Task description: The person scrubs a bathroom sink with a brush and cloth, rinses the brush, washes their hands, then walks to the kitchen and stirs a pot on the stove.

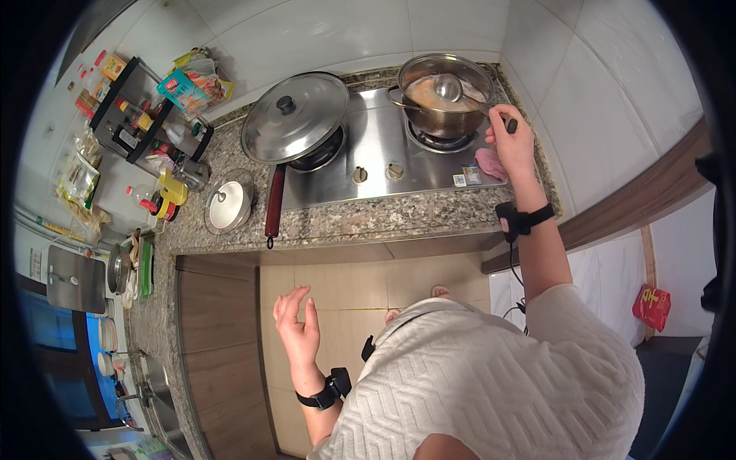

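Note:
My right hand (510, 141) is closed around the dark handle of a metal ladle (448, 88). The ladle's bowl is over the right part of the stove, in or just above the pale orange, foamy liquid of a steel pot (445, 119). This two-handled pot stands on the right burner of a steel gas stove (376, 132). Below the counter's front edge, my left hand (297, 322) is raised over the floor with its fingers apart, holding nothing. A pink cloth (490, 163) lies on the stove beside my right hand.
On the left burner sits a pan under a steel lid (296, 123), its red-brown handle (276, 201) jutting over the counter. A white bowl (228, 205) with a spoon stands to its left. Farther left are a black spice rack (141, 146), bottles and a sink (161, 397). A tiled wall borders the right.

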`<state>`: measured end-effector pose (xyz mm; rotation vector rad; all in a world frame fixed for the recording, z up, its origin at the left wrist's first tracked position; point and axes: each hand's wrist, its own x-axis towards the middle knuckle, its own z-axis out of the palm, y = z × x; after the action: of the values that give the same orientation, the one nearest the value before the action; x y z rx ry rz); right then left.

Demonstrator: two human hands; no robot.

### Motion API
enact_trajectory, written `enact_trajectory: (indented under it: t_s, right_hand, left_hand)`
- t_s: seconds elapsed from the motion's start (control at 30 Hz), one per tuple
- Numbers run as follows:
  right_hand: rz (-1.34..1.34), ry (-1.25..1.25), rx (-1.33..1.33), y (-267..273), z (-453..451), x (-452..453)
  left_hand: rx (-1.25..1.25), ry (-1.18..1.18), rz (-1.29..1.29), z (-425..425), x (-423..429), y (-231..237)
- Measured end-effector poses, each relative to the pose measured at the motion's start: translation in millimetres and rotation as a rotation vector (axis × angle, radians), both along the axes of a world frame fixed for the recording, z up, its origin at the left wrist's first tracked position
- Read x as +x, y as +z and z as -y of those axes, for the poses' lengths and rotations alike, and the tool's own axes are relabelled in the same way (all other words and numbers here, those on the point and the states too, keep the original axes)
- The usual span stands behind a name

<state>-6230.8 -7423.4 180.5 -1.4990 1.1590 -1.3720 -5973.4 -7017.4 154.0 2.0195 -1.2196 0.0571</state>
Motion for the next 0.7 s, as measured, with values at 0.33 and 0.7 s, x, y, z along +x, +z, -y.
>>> enact_trajectory:
  t_s: [0.33,0.7]
  right_hand:
    - [0.383,-0.040,0.210,-2.5,30.1,-0.2]
    - [0.530,0.007,0.157,1.4,15.9,-24.7]
  left_hand:
    - [0.000,0.053,0.010,-9.2,-7.0,2.0]
    - [-0.007,0.022,0.001,1.2,-9.2,2.7]
